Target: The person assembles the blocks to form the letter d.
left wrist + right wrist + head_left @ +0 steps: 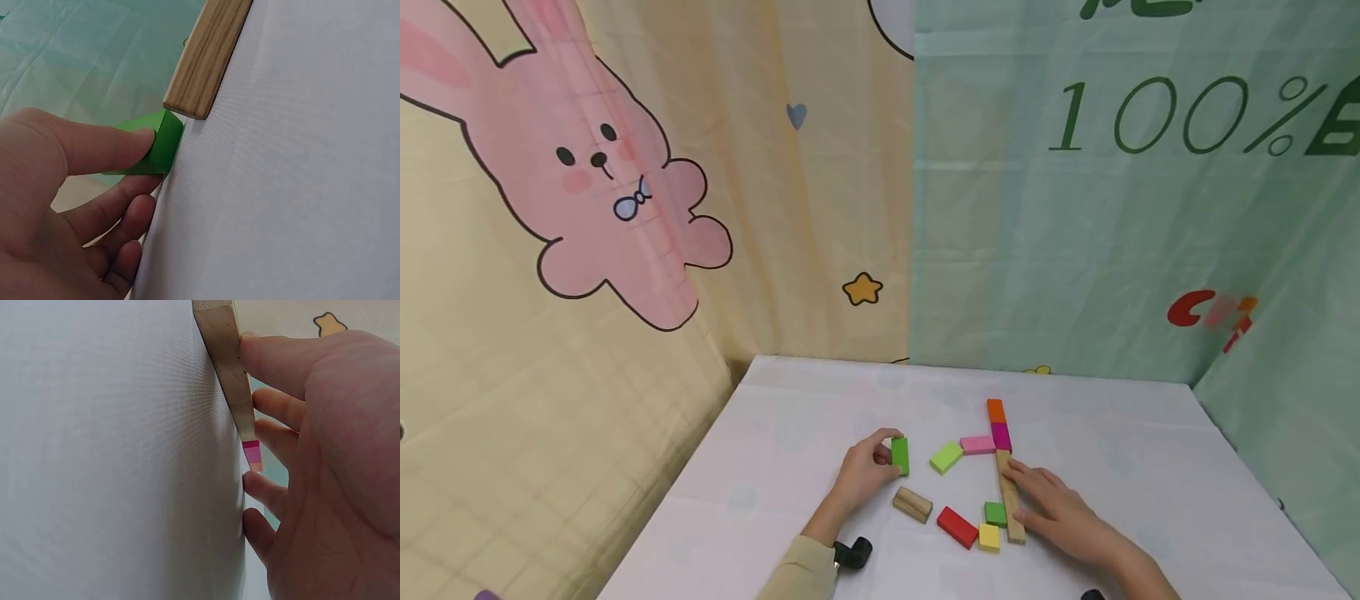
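Note:
My left hand (862,472) pinches a green block (900,457) between thumb and fingers, at the left of the block layout. In the left wrist view the thumb presses the face of this green block (164,147), low against the white surface. My right hand (1067,515) touches the right side of a long plain wooden strip (1009,492) with thumb and fingertips, its fingers fairly straight. A magenta block (1001,436) and an orange block (996,411) continue the strip's line at its far end. Left of the strip lie a pink block (977,445) and a smaller green block (995,513).
Between the hands lie a lime block (946,457), a wooden piece (913,504), a red block (957,527) and a yellow block (988,537). They rest on a white-covered table (820,400). Printed curtains (820,208) hang behind and at both sides.

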A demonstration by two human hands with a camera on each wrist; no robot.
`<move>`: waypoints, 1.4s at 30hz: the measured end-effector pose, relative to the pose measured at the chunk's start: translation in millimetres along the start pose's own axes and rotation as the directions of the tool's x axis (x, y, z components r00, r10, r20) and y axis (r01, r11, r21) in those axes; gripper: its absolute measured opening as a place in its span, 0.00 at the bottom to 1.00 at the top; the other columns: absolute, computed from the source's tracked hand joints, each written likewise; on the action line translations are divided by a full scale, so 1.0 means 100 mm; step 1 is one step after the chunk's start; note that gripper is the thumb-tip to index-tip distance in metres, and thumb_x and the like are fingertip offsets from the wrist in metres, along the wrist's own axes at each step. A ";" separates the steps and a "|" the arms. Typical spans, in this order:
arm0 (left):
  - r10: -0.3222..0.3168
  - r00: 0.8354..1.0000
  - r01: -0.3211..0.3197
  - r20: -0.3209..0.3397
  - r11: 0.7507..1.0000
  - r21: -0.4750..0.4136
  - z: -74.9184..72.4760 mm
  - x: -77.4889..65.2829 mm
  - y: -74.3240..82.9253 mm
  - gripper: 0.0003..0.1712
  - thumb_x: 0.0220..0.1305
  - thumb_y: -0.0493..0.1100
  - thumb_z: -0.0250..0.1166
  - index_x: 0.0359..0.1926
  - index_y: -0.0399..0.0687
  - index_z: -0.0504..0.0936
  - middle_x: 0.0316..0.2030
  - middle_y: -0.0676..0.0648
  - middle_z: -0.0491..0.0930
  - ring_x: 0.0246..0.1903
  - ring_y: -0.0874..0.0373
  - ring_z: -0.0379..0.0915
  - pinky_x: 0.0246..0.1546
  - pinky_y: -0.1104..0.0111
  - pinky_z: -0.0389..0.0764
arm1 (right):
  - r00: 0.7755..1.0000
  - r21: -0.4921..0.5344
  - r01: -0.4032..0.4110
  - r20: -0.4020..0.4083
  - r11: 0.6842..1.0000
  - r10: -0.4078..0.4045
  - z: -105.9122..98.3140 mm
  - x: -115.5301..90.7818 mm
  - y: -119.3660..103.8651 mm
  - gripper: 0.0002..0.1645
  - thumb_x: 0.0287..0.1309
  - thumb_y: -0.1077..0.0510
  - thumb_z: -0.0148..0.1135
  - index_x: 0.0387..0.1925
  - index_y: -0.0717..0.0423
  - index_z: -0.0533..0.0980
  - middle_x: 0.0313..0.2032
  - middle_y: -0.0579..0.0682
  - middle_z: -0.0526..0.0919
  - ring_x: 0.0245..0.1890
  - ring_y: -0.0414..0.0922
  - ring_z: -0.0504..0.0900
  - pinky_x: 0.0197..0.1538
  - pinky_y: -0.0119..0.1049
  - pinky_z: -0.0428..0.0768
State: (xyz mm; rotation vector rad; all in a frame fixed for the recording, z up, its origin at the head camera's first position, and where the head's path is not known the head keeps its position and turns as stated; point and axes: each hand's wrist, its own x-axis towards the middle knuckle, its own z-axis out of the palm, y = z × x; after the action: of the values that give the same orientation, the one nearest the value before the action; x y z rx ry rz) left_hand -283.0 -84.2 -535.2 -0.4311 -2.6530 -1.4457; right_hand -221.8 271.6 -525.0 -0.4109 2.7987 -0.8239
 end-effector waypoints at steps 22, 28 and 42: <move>0.001 0.999 0.002 0.033 0.997 -0.082 0.05 0.00 0.10 0.27 0.58 0.35 0.73 0.57 0.61 0.83 0.33 0.52 0.80 0.32 0.60 0.76 0.35 0.68 0.79 | 1.000 0.000 0.016 -0.016 1.000 -0.016 -0.01 -0.02 -0.01 0.45 0.60 0.30 0.61 0.76 0.36 0.62 0.75 0.41 0.59 0.71 0.55 0.57 0.60 0.72 0.65; 0.010 0.999 -0.005 0.051 0.995 -0.098 0.07 -0.02 0.10 0.26 0.59 0.35 0.73 0.57 0.61 0.83 0.33 0.54 0.79 0.32 0.60 0.75 0.35 0.69 0.78 | 1.000 0.000 0.021 -0.021 1.000 -0.021 0.00 -0.02 0.00 0.45 0.60 0.30 0.61 0.76 0.36 0.62 0.75 0.41 0.59 0.71 0.54 0.58 0.59 0.72 0.66; 0.030 0.993 -0.018 0.112 0.994 -0.107 0.12 -0.04 0.19 0.26 0.59 0.36 0.73 0.58 0.57 0.83 0.34 0.52 0.81 0.31 0.61 0.75 0.35 0.69 0.79 | 0.999 -0.004 0.043 -0.019 0.999 -0.043 -0.02 -0.02 0.00 0.45 0.61 0.31 0.60 0.76 0.36 0.61 0.75 0.43 0.59 0.71 0.56 0.58 0.59 0.73 0.64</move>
State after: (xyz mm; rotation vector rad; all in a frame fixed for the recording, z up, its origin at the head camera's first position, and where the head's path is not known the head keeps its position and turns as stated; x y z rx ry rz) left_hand -273.1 -64.8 -527.1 -0.5695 -2.6545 -1.6059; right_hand -220.4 273.1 -523.0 -0.4674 2.8179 -0.8363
